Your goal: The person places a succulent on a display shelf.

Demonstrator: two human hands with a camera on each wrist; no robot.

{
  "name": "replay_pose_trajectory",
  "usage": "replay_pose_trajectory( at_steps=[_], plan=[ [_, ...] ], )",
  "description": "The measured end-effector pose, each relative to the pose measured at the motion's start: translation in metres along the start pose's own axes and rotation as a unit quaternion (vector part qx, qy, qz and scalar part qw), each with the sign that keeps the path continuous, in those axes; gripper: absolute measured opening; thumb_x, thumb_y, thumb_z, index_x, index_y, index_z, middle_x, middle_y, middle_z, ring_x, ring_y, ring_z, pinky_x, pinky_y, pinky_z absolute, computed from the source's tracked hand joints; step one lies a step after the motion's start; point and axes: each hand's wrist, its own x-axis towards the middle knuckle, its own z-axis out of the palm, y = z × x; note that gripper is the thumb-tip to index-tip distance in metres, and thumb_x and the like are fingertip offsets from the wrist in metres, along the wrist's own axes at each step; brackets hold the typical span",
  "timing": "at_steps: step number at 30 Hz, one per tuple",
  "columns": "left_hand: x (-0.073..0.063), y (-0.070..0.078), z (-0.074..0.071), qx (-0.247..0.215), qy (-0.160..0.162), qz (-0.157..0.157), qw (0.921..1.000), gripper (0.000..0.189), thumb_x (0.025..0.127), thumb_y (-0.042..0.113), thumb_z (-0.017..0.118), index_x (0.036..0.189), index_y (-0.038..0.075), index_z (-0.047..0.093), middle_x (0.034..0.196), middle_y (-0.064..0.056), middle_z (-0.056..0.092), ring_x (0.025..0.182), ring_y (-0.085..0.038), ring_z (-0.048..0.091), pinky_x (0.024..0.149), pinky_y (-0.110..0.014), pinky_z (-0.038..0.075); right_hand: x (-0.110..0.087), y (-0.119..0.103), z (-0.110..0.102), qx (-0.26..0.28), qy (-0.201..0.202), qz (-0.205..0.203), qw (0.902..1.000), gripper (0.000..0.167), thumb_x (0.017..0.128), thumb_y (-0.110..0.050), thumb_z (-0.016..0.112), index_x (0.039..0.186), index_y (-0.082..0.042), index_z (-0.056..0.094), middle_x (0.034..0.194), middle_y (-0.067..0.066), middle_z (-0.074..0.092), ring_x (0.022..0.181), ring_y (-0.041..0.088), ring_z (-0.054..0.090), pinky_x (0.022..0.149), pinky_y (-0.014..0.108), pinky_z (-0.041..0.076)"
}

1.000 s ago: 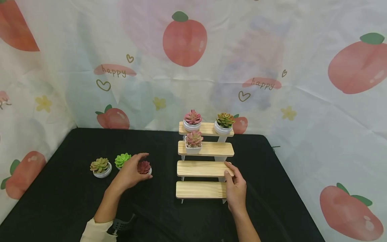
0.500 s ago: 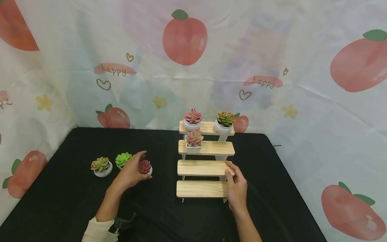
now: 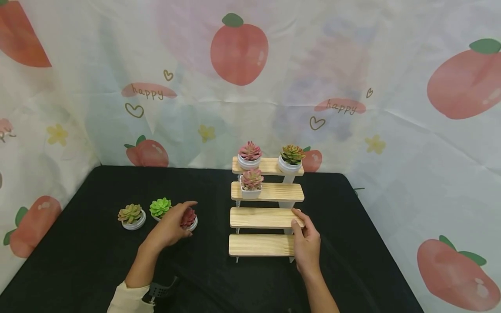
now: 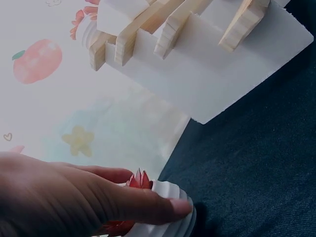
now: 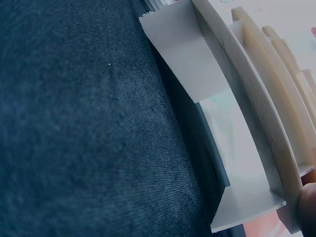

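Observation:
My left hand (image 3: 170, 226) reaches around a dark red succulent (image 3: 188, 217) in a white pot, left of the wooden tiered stand (image 3: 261, 245). In the left wrist view the thumb (image 4: 163, 210) lies along the ribbed white pot (image 4: 170, 190), with the red leaves partly hidden behind the hand. My right hand (image 3: 307, 243) grips the right end of the stand's second-lowest board (image 3: 260, 217), thumb on top. Only a fingertip (image 5: 308, 207) shows at the board's end in the right wrist view.
A bright green succulent (image 3: 159, 207) and a yellowish-green one (image 3: 130, 213) stand left of the left hand. The stand's top board bears a pink succulent (image 3: 249, 151) and a green-brown one (image 3: 292, 154). On the board below sits another pink succulent (image 3: 252, 178) in a square pot.
The left hand's fingers and thumb have shifted slightly around the dark red succulent, the thumb now lower and nearer the person. The right hand stays on the stand.

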Motion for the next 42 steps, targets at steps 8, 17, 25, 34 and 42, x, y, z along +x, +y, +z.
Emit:
replay_pose_trajectory(
  at_steps=[8,17,25,34,42],
  plan=[
    [0.000,-0.002,0.002,0.012,0.009,0.009,0.9998,0.081,0.066,-0.001,0.096,0.136,-0.006,0.056,0.122,-0.021,0.063,0.111,-0.039,0.060,0.097,-0.059,0.047,0.001,0.002,0.000,-0.005,0.002,0.007,1.0000,0.032,0.107,-0.006,0.056,0.138,-0.008,0.066,0.146,0.008,0.057,0.126,0.019,0.053,0.093,0.015,0.044],
    [0.001,-0.005,0.006,-0.017,0.011,-0.018,0.9996,0.070,0.067,0.004,0.097,0.124,-0.002,0.057,0.114,-0.018,0.066,0.104,-0.033,0.063,0.091,-0.055,0.052,-0.002,-0.017,0.001,-0.013,0.006,0.019,0.9997,0.033,0.107,-0.002,0.054,0.138,-0.001,0.064,0.145,0.014,0.057,0.119,0.023,0.054,0.089,0.016,0.045],
    [0.006,-0.008,0.010,-0.027,0.007,0.012,0.9995,0.064,0.068,0.008,0.098,0.122,0.002,0.063,0.110,-0.010,0.068,0.100,-0.028,0.065,0.087,-0.053,0.053,-0.008,-0.042,0.002,-0.018,0.002,0.003,0.9998,0.033,0.106,0.001,0.052,0.137,0.005,0.062,0.144,0.021,0.056,0.123,0.027,0.053,0.090,0.014,0.042],
    [0.005,-0.007,0.010,-0.021,0.008,0.021,0.9995,0.063,0.069,0.009,0.098,0.121,0.002,0.065,0.110,-0.009,0.069,0.099,-0.026,0.065,0.086,-0.052,0.054,0.002,-0.003,-0.001,-0.005,0.001,0.005,1.0000,0.033,0.107,-0.004,0.054,0.138,-0.005,0.065,0.145,0.012,0.056,0.123,0.020,0.053,0.092,0.015,0.044],
    [0.004,-0.007,0.008,-0.008,0.041,0.021,0.9989,0.063,0.070,0.008,0.098,0.123,0.003,0.065,0.112,-0.009,0.069,0.099,-0.026,0.065,0.088,-0.052,0.054,0.001,0.000,0.000,0.002,0.001,0.007,1.0000,0.032,0.107,-0.004,0.056,0.138,-0.007,0.066,0.146,0.011,0.056,0.125,0.020,0.053,0.093,0.015,0.044]
  ],
)
